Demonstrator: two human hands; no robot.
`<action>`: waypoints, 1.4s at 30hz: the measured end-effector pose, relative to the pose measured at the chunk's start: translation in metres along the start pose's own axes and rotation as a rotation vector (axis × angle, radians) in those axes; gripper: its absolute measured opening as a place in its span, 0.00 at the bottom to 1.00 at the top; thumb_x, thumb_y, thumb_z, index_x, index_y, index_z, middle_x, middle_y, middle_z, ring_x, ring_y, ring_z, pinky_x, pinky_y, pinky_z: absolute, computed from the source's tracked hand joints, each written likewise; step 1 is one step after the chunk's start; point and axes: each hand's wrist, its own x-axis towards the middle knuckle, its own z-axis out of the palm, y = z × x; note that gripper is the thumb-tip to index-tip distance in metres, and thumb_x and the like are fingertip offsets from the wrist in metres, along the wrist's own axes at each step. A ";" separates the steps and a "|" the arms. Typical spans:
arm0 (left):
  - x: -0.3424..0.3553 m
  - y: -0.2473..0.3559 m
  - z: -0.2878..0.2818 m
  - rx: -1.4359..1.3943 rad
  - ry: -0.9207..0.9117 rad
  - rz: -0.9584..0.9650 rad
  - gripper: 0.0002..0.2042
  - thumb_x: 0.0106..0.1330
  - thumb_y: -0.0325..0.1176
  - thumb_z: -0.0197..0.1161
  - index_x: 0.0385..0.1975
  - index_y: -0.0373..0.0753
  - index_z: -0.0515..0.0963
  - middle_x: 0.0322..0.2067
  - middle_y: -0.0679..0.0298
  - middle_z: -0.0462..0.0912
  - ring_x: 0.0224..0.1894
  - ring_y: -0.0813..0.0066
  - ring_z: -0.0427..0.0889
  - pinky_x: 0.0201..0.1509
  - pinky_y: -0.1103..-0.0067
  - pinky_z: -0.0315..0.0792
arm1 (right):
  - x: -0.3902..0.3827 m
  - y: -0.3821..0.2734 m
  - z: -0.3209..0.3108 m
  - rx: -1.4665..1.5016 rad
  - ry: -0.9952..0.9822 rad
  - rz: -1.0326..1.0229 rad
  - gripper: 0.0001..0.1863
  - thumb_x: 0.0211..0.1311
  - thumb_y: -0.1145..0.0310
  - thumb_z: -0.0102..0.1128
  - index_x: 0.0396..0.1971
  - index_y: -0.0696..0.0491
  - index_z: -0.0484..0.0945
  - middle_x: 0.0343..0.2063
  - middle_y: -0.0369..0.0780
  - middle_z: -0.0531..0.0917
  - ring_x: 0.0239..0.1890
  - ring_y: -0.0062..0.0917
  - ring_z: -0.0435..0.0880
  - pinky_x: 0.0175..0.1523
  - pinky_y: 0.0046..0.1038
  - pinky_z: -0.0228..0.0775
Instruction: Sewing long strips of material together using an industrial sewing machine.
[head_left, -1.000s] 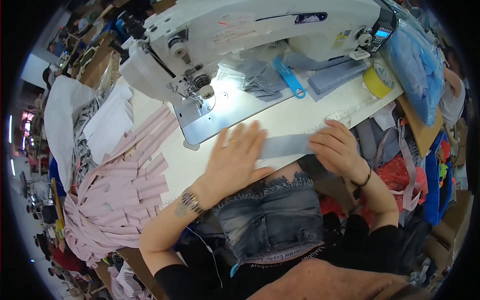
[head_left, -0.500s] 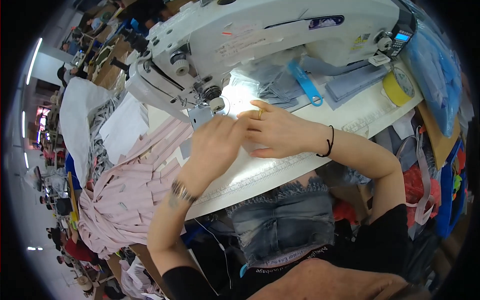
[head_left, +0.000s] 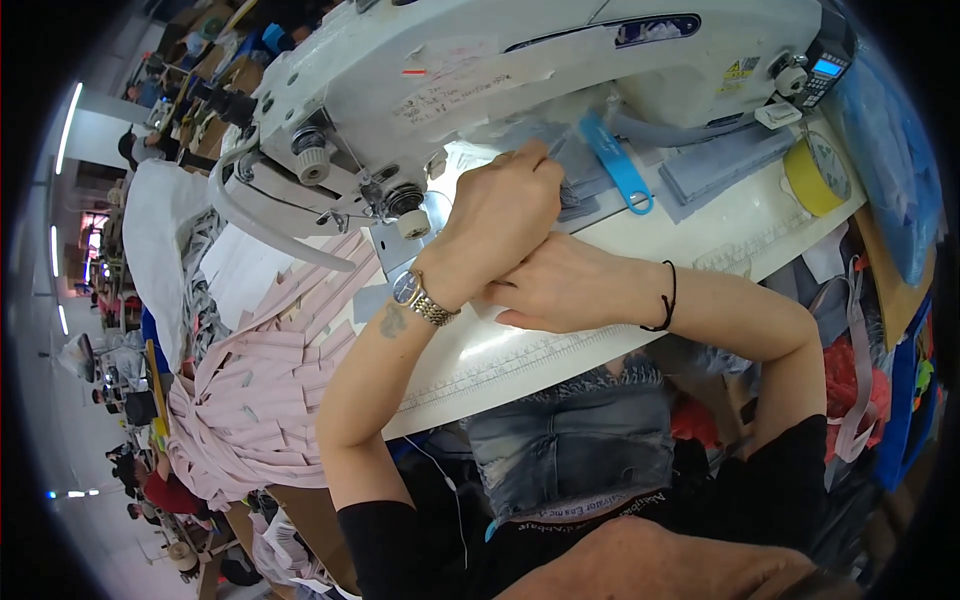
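Note:
My left hand (head_left: 508,207), with a metal watch (head_left: 425,300) on its wrist, reaches across the sewing machine bed to a pile of thin grey-blue fabric pieces (head_left: 583,185). Its fingers are curled down and closed; what they hold, if anything, is hidden beneath them. My right hand (head_left: 565,285) lies low on the white table just in front, its fingers pointing left under the left wrist. Its thumb is stretched out along the tabletop, and the other fingertips are partly covered. The white sewing machine (head_left: 420,110) stands over the lit needle area, left of my left hand.
A blue thread-snip tool (head_left: 615,160), a folded grey fabric stack (head_left: 725,168) and a yellow tape roll (head_left: 815,175) lie at the right. Pink striped fabric strips (head_left: 250,410) hang off the left side. A printed ruler (head_left: 520,353) runs along the table's front edge.
My left hand has moved right and away from me, from beside the needle area to the grey-blue pieces. It now crosses over my right hand, which has shifted slightly toward me.

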 end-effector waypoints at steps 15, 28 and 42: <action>-0.002 -0.004 0.005 -0.035 0.077 0.077 0.02 0.59 0.27 0.62 0.28 0.37 0.80 0.36 0.61 0.82 0.32 0.60 0.84 0.34 0.70 0.79 | 0.000 0.002 0.004 -0.011 0.100 -0.053 0.16 0.56 0.64 0.66 0.41 0.56 0.79 0.40 0.43 0.82 0.44 0.36 0.83 0.49 0.37 0.75; 0.003 -0.002 0.002 0.133 -0.156 0.059 0.05 0.62 0.28 0.62 0.35 0.37 0.82 0.40 0.61 0.83 0.34 0.60 0.84 0.35 0.69 0.79 | 0.003 0.002 0.001 0.016 0.104 -0.056 0.16 0.56 0.65 0.66 0.42 0.56 0.79 0.40 0.43 0.81 0.44 0.36 0.83 0.48 0.37 0.75; 0.004 -0.002 0.001 -0.022 -0.089 0.057 0.04 0.62 0.28 0.62 0.33 0.37 0.82 0.36 0.60 0.82 0.31 0.58 0.83 0.33 0.70 0.77 | 0.000 0.001 0.004 0.040 0.062 -0.022 0.18 0.58 0.65 0.64 0.46 0.55 0.77 0.44 0.44 0.80 0.48 0.39 0.81 0.53 0.41 0.73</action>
